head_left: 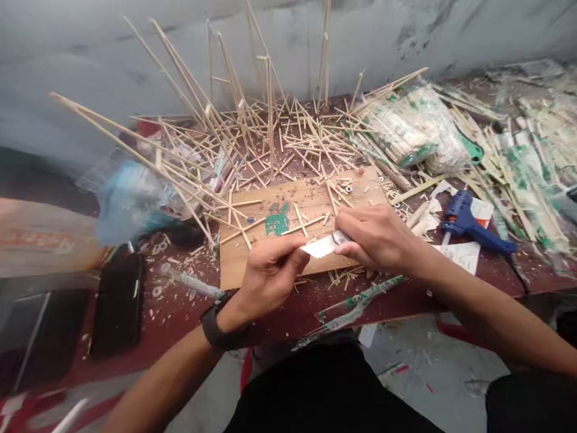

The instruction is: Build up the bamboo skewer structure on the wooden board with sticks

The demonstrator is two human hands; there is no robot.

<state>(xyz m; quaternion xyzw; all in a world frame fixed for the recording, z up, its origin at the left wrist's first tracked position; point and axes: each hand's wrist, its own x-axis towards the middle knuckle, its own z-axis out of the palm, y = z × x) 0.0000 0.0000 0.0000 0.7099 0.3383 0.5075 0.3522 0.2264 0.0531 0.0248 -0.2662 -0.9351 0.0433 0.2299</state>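
Over the wooden board [288,204], my two hands meet near its front edge. My right hand [378,237] is closed on a flat, pale, shiny blade [319,247] with a dark part at the fingers. The blade's far end reaches the fingertips of my left hand [277,267], which is pinched; a tiny pale stick end seems to show there, but most of it is hidden. Just beyond, thin wooden sticks [311,225] lie crossed on the board, near a green printed mark [276,221].
Tall stick frames [270,120] and heaped loose sticks stand behind the board. A blue glue gun [473,225] lies at right, below bagged sticks [401,129]. At left are a blue plastic bag [130,204] and a black phone [118,300]. Wrappers [360,300] litter the front edge.
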